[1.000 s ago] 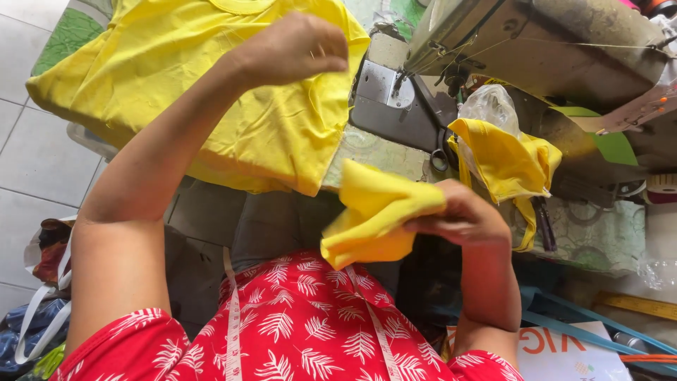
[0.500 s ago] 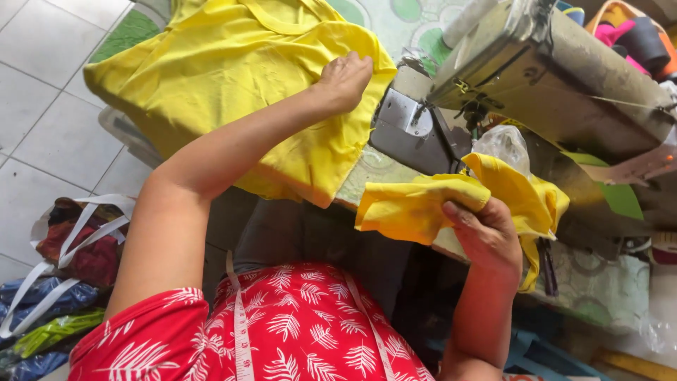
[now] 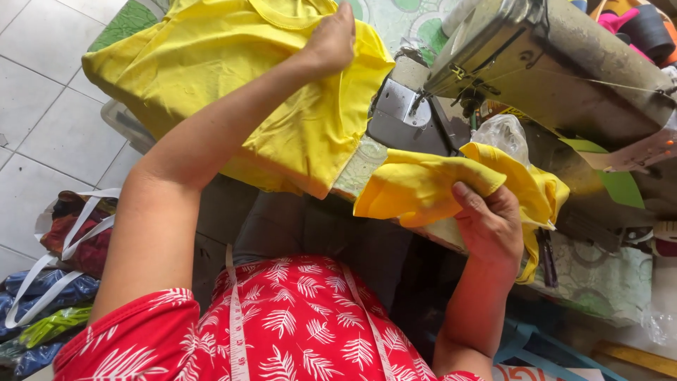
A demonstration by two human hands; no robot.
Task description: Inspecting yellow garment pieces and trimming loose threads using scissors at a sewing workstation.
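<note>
Far left: the large yellow knit garment lies on the patterned table cover, draped over its near edge.
On garment: the left hand rests at its right edge.
Right: the grey metal sewing machine stands on the table, beside the garment.
Before machine: the small folded yellow fabric piece, held by the right hand.
Behind piece: a clear plastic bag.
Floor, left: white-handled cloth bags.

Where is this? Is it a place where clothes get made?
Probably yes, a small sewing workroom. A grey sewing machine stands on the table, the left hand and right hand hold pieces of yellow cloth, and a white tape measure hangs over the person's red top.
</note>
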